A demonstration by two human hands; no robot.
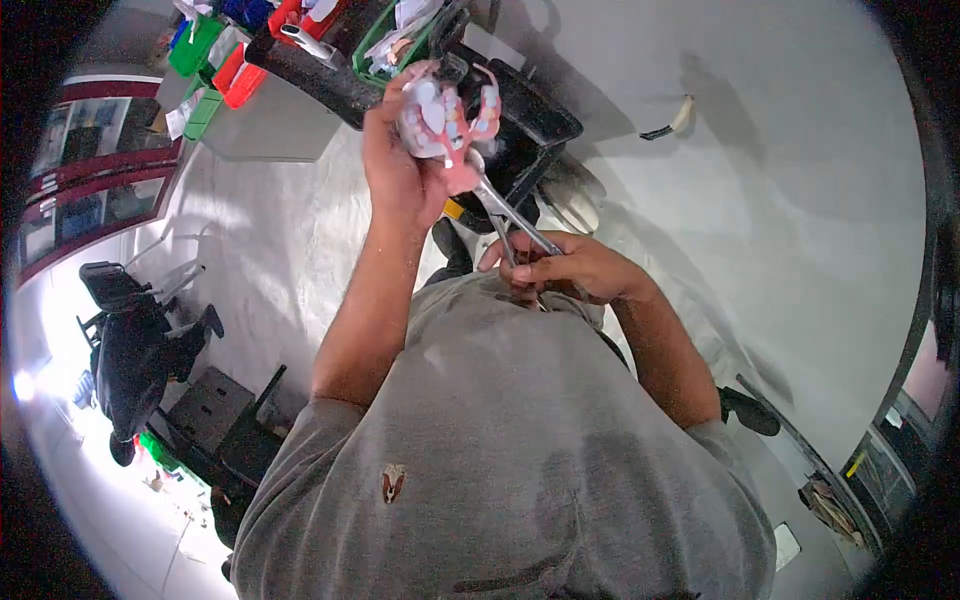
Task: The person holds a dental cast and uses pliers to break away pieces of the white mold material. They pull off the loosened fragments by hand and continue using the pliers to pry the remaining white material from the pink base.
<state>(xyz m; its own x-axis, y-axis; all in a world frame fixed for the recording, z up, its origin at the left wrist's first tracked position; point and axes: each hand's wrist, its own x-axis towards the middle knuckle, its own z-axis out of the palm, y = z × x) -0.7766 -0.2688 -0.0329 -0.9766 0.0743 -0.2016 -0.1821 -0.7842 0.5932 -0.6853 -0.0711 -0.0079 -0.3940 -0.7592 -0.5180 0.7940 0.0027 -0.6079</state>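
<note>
A grey shirt (490,420) lies closest. Beyond, a green bin (361,64) of whitish items sits at the dark desk (325,86). The left hand (397,170) curls around a pink-and-white dental model (452,132) before it; the right hand (580,268), closed, grips a metal tool (517,220) whose tip meets the model's lower end.
</note>
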